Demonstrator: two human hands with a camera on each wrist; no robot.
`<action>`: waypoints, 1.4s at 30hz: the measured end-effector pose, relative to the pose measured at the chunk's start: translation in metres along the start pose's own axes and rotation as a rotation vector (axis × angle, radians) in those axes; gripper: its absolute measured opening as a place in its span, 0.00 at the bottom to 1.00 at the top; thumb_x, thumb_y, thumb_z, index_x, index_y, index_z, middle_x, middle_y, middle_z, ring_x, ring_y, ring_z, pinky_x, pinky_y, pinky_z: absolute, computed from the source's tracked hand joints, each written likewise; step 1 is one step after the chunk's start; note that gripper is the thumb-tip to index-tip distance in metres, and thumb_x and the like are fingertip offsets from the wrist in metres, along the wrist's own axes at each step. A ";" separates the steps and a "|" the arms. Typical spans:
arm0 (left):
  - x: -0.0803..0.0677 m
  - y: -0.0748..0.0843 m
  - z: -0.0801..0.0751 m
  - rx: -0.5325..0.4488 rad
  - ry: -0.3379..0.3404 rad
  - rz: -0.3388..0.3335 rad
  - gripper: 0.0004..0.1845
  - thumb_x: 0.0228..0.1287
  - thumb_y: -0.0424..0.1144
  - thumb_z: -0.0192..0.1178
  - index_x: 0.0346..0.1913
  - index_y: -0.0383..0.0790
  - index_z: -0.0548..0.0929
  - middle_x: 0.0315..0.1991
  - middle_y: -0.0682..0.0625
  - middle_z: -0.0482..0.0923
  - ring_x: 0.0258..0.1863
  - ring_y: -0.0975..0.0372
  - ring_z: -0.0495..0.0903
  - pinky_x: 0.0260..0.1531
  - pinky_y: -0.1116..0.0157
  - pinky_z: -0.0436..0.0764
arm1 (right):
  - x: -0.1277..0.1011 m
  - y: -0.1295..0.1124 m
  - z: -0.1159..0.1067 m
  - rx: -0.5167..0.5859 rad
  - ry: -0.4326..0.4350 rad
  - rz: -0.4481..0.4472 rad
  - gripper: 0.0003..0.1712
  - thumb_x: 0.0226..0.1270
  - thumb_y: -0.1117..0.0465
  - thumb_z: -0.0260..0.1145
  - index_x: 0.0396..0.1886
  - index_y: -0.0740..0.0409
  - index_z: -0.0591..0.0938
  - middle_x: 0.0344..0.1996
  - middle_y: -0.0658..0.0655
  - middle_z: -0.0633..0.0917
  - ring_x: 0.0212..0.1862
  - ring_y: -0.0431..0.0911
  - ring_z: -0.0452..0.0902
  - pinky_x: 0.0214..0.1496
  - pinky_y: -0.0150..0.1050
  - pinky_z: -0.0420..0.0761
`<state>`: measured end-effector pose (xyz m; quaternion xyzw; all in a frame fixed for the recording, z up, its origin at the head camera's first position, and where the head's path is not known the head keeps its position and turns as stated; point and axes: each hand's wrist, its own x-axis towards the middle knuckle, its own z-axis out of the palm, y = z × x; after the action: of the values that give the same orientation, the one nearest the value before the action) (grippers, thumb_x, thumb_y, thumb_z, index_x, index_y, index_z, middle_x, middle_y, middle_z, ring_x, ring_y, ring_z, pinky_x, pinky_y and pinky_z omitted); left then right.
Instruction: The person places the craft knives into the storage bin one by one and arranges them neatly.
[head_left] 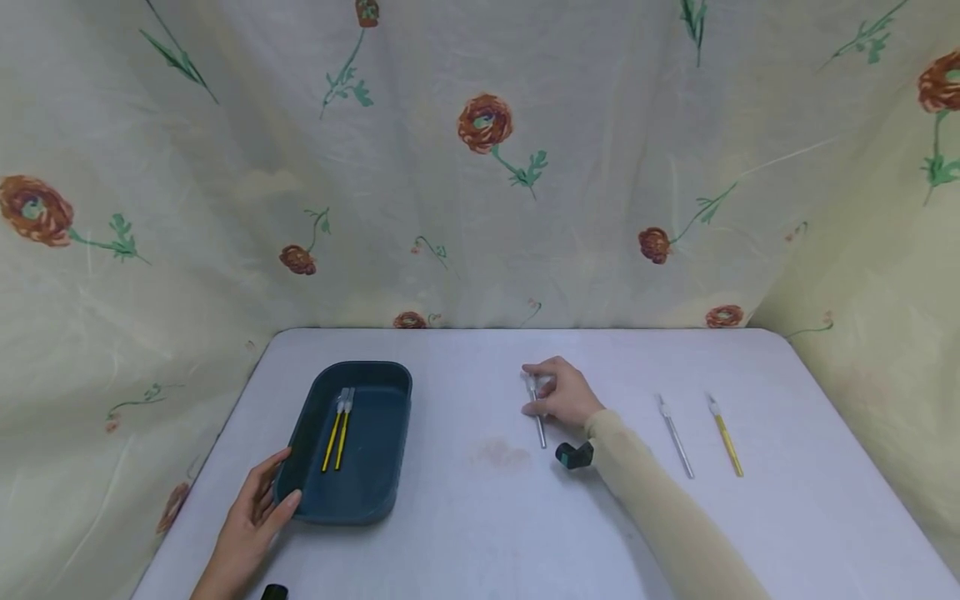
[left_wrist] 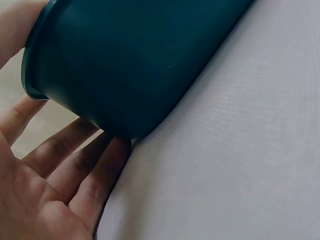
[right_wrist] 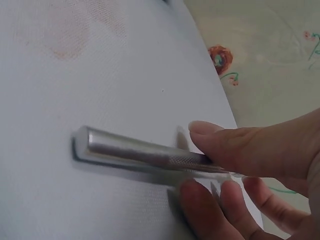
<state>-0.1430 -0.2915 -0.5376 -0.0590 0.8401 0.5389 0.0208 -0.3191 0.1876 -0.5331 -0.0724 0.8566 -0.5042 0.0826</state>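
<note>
Clock centred on the right hand's knife, 12 = far edge. Right hand [head_left: 564,393]: fingers bent round silver craft knife [head_left: 541,432], thumb one side, others opposite; whether knife is lifted, can't tell. Left hand [head_left: 251,512], between 8 and 9: fingers apart, clasping near-left corner of dark teal tray [head_left: 371,471].

Around it: tray at 9. Second silver craft knife [head_left: 677,437] at 3, yellow craft knife [head_left: 725,437] just beyond. Sleeve [head_left: 660,508] runs off toward 5; it and the right hand sit between the gripped knife and those two. Black wrist device [head_left: 574,455] between 4 and 5.

Count: 1 tray; 5 craft knives, 2 silver, 3 yellow. Two yellow ones [head_left: 332,435] lie side by side in tray, clear caps toward 12.

White woven surface [head_left: 465,533], rounded far corners, faint reddish stain [head_left: 501,454] between 7 and 8. Cream floral cloth [head_left: 420,167] hangs at 12 and along both sides.
</note>
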 end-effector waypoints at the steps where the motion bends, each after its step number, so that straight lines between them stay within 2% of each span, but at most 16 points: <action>1: 0.000 0.000 0.000 0.001 -0.001 -0.001 0.44 0.82 0.52 0.65 0.87 0.42 0.55 0.87 0.31 0.48 0.85 0.33 0.49 0.81 0.34 0.59 | 0.000 0.000 0.000 0.004 0.004 0.002 0.42 0.55 0.74 0.84 0.73 0.63 0.82 0.62 0.62 0.77 0.44 0.50 0.81 0.34 0.41 0.91; 6: 0.001 -0.002 0.000 0.008 0.002 -0.014 0.45 0.81 0.54 0.65 0.88 0.43 0.54 0.88 0.32 0.47 0.85 0.33 0.48 0.81 0.35 0.59 | 0.001 0.002 0.000 0.035 0.017 -0.006 0.42 0.55 0.75 0.84 0.72 0.64 0.82 0.62 0.63 0.77 0.43 0.50 0.84 0.35 0.41 0.92; 13: 0.002 -0.005 0.000 0.005 0.003 -0.009 0.45 0.81 0.54 0.66 0.88 0.44 0.55 0.88 0.33 0.47 0.86 0.34 0.47 0.81 0.34 0.58 | -0.001 0.002 -0.001 0.152 0.030 0.008 0.43 0.55 0.77 0.83 0.73 0.66 0.81 0.59 0.67 0.77 0.35 0.46 0.86 0.35 0.41 0.93; 21: 0.002 -0.004 0.000 0.005 -0.001 -0.008 0.45 0.81 0.55 0.66 0.88 0.44 0.54 0.88 0.32 0.47 0.85 0.33 0.47 0.82 0.35 0.58 | -0.006 -0.007 -0.003 0.223 0.023 0.010 0.45 0.57 0.74 0.84 0.76 0.62 0.79 0.67 0.66 0.78 0.44 0.47 0.84 0.40 0.33 0.88; 24: 0.002 -0.004 0.000 0.001 -0.004 -0.008 0.45 0.81 0.54 0.65 0.88 0.44 0.54 0.88 0.33 0.47 0.86 0.33 0.47 0.82 0.35 0.58 | -0.008 -0.012 -0.002 0.281 0.008 0.001 0.45 0.58 0.74 0.84 0.76 0.64 0.78 0.67 0.67 0.77 0.45 0.48 0.84 0.42 0.34 0.89; 28: 0.002 -0.005 0.000 0.001 -0.007 -0.008 0.45 0.82 0.54 0.65 0.88 0.44 0.54 0.88 0.33 0.47 0.85 0.33 0.48 0.82 0.35 0.59 | -0.011 -0.018 -0.002 0.331 -0.019 -0.004 0.45 0.60 0.72 0.83 0.78 0.63 0.77 0.67 0.67 0.79 0.46 0.52 0.89 0.46 0.39 0.92; 30: 0.003 -0.006 0.000 0.000 -0.007 -0.005 0.45 0.82 0.54 0.65 0.88 0.43 0.54 0.87 0.32 0.47 0.85 0.33 0.48 0.82 0.35 0.58 | -0.013 -0.021 -0.002 0.340 -0.034 -0.010 0.44 0.62 0.70 0.83 0.78 0.63 0.76 0.63 0.68 0.84 0.46 0.57 0.91 0.48 0.41 0.93; 35: 0.003 -0.006 0.000 0.002 -0.005 0.000 0.45 0.82 0.53 0.65 0.88 0.43 0.54 0.88 0.32 0.47 0.85 0.33 0.47 0.82 0.35 0.58 | -0.019 -0.032 -0.002 0.370 -0.044 -0.048 0.40 0.65 0.70 0.81 0.76 0.62 0.78 0.44 0.68 0.92 0.45 0.68 0.91 0.49 0.47 0.94; 39: 0.003 -0.005 0.000 0.008 -0.004 -0.002 0.44 0.82 0.54 0.65 0.88 0.43 0.54 0.87 0.32 0.47 0.85 0.33 0.48 0.82 0.36 0.59 | -0.025 -0.044 0.001 0.407 -0.049 -0.087 0.37 0.65 0.72 0.81 0.73 0.60 0.81 0.40 0.65 0.93 0.44 0.71 0.90 0.48 0.51 0.95; 42: 0.002 -0.005 0.001 0.010 -0.004 -0.002 0.44 0.82 0.54 0.65 0.87 0.43 0.55 0.87 0.32 0.47 0.85 0.33 0.48 0.82 0.36 0.59 | -0.028 -0.052 0.002 0.433 -0.061 -0.117 0.37 0.64 0.73 0.81 0.73 0.61 0.81 0.40 0.68 0.92 0.42 0.69 0.91 0.47 0.53 0.95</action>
<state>-0.1446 -0.2930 -0.5422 -0.0585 0.8428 0.5346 0.0235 -0.2887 0.1663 -0.4865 -0.1176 0.7200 -0.6777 0.0925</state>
